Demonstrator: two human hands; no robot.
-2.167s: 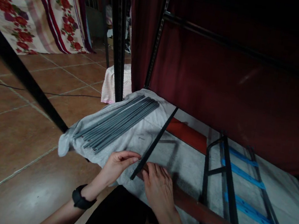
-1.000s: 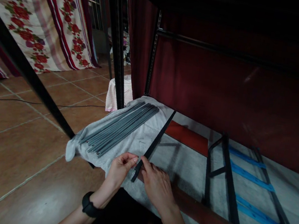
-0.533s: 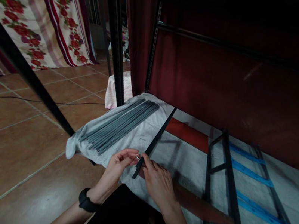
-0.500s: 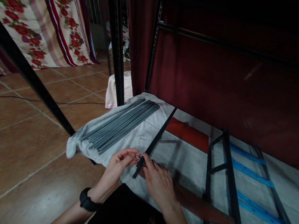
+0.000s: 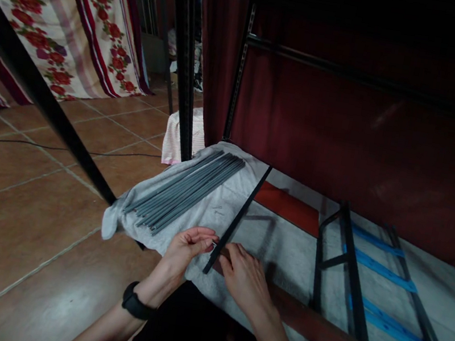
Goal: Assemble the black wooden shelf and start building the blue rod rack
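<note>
A black metal bar [image 5: 240, 218] lies slanting across the grey cloth, its near end between my hands. My left hand [image 5: 187, 249], with a black band on the wrist, pinches a small shiny metal piece [image 5: 214, 244], apparently a screw, against the bar's left side. My right hand [image 5: 247, 277] is closed around the end of a brown board [image 5: 311, 321] where it meets the bar; the fingers partly hide this joint. An orange-brown board [image 5: 288, 208] joins the bar farther back. Small metal pins or screws [image 5: 218, 210] lie left of the bar.
Several grey rods [image 5: 190, 190] lie bundled on the grey cloth [image 5: 127, 229] at left. A black frame [image 5: 350, 282] and blue slats [image 5: 396, 332] lie at right. Black rack posts [image 5: 186, 66] and a slanting bar [image 5: 59, 115] stand around the surface. A dark red curtain [image 5: 323, 134] hangs behind.
My right hand's fingertips have shifted from on top of the black bar to its right side, at the brown board. My left hand keeps its pinch. The view has shifted slightly.
</note>
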